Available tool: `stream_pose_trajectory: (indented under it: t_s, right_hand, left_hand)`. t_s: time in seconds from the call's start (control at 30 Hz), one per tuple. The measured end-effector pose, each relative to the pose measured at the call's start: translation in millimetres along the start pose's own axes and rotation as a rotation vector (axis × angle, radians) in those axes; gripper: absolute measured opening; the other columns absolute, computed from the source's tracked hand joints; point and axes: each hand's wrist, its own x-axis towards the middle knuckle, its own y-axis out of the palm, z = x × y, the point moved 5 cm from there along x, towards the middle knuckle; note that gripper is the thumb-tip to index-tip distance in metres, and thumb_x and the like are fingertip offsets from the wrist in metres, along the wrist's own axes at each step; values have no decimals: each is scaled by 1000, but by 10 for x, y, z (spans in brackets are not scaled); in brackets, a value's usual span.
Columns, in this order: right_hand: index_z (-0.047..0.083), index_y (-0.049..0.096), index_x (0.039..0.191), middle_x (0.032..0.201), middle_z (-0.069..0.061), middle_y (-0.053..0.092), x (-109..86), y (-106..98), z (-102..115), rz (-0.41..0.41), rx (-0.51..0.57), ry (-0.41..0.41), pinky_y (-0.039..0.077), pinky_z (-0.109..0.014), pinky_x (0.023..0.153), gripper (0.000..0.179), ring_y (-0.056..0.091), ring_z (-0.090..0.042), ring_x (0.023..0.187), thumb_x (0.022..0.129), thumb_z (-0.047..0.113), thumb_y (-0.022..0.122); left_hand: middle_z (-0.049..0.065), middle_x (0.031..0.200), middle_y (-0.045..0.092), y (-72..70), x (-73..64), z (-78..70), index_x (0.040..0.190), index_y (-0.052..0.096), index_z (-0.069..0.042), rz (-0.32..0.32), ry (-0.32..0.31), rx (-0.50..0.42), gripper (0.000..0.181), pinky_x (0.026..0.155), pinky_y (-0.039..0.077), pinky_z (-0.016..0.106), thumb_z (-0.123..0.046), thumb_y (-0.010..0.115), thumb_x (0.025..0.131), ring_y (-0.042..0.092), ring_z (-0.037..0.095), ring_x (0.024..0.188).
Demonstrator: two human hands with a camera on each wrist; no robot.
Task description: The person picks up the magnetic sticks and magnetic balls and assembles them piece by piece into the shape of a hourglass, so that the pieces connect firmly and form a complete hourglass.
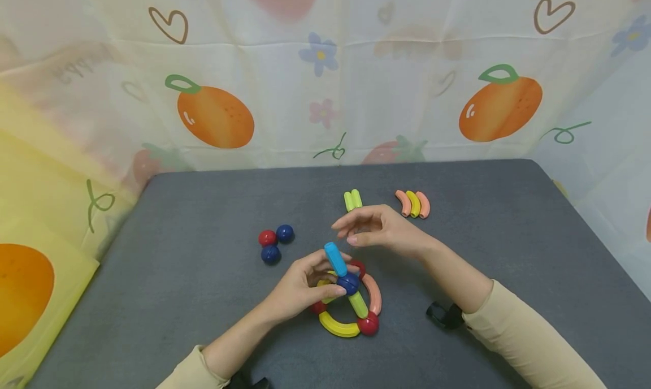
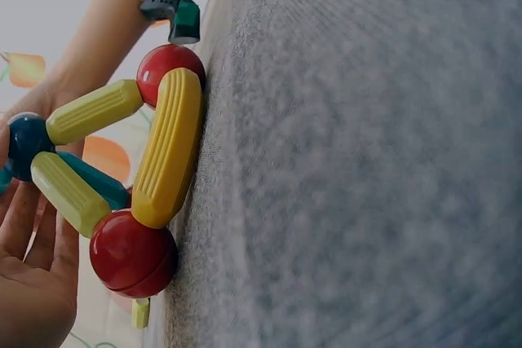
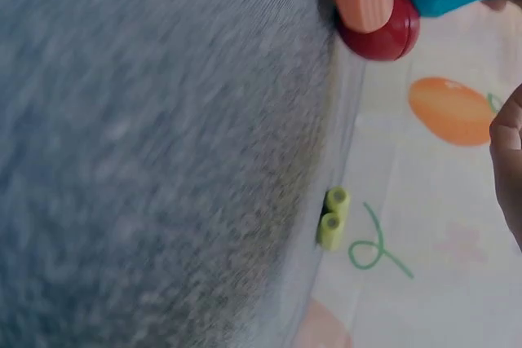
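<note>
A magnetic rod-and-ball frame stands on the table, its base a ring of curved yellow rods (image 1: 339, 325), a curved salmon rod (image 1: 373, 294) and red balls (image 1: 368, 324). Straight rods, among them light green ones (image 2: 94, 112) and a blue one (image 2: 94, 178), slope up to a dark blue ball (image 1: 348, 284). My left hand (image 1: 300, 284) pinches this ball, thumb in front and fingers behind. From the ball a light blue rod (image 1: 335, 259) sticks up. Just beyond its tip hovers my right hand (image 1: 383, 228), fingers loosely bent and holding nothing.
Left of the frame lie a red ball (image 1: 267, 238) and two dark blue balls (image 1: 270, 255). Two light green rods (image 1: 353, 199) lie behind the right hand. Farther right are curved salmon rods (image 1: 403, 203) and a yellow one (image 1: 413, 204). A printed cloth (image 1: 325, 95) hangs behind the table.
</note>
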Motion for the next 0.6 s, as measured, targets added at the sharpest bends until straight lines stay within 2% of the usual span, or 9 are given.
stream_pose_trajectory:
  t_s: [0.17, 0.33, 0.43, 0.6]
  right_hand:
    - [3, 62, 127, 115, 1, 70, 15, -81, -68, -43, -21, 32, 56, -36, 94, 34, 65, -20, 113, 95, 12, 63]
    - [5, 63, 127, 115, 4, 70, 42, -103, -98, -52, -42, 54, 57, -34, 94, 34, 62, -33, 119, 95, 16, 64]
    - [7, 63, 127, 119, -8, 68, 70, -107, -114, -53, -38, 74, 56, -37, 96, 34, 58, -40, 122, 95, 17, 65]
    - [6, 63, 127, 129, -30, 59, 151, -102, -143, -42, -36, 79, 56, -38, 97, 34, 57, -42, 123, 95, 16, 64]
  left_hand:
    - [26, 126, 65, -1, -5, -16, 133, 53, 4, -29, 2, 35, 47, 89, 57, 25, -13, 69, 92, 70, 7, 101]
    - [25, 122, 65, -7, -13, -28, 130, 55, 4, -62, 18, 61, 46, 90, 58, 28, -12, 72, 90, 69, 5, 99]
    - [26, 120, 65, 2, -18, -29, 128, 55, 6, -56, 46, 49, 46, 89, 58, 27, -11, 72, 89, 69, 4, 100]
    - [27, 119, 65, 27, -39, -30, 123, 59, 4, -60, 87, 49, 42, 85, 59, 27, -14, 74, 88, 68, 3, 105]
